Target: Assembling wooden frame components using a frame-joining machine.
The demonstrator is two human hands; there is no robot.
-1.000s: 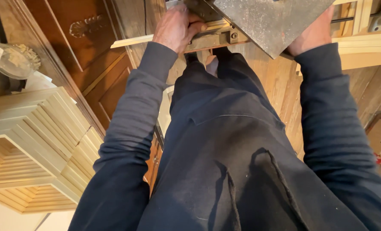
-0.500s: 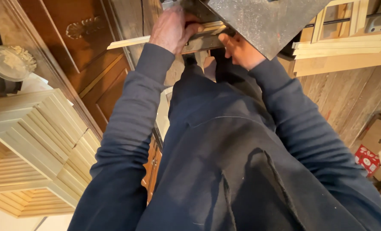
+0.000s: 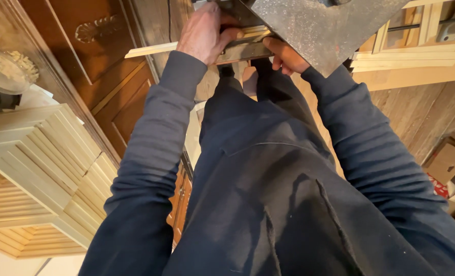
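A wood-floored workshop is seen from above, with a dark panelled door (image 3: 99, 66) at ten o'clock and stacked pale slats (image 3: 38, 168) at eight o'clock. A grey metal plate (image 3: 314, 25) is set at twelve o'clock, and pale mouldings (image 3: 406, 56) are laid at two o'clock. A long wood strip (image 3: 156, 49) is held just under the plate's edge, its free end pointing toward ten o'clock. The left hand (image 3: 204, 33) is closed over the strip, fingers wrapped around it. The right hand (image 3: 286, 53) is tucked under the plate at one o'clock, fingers curled against the strip's underside; a firm grasp cannot be told. A glass bowl (image 3: 2, 71) is seen at nine o'clock.
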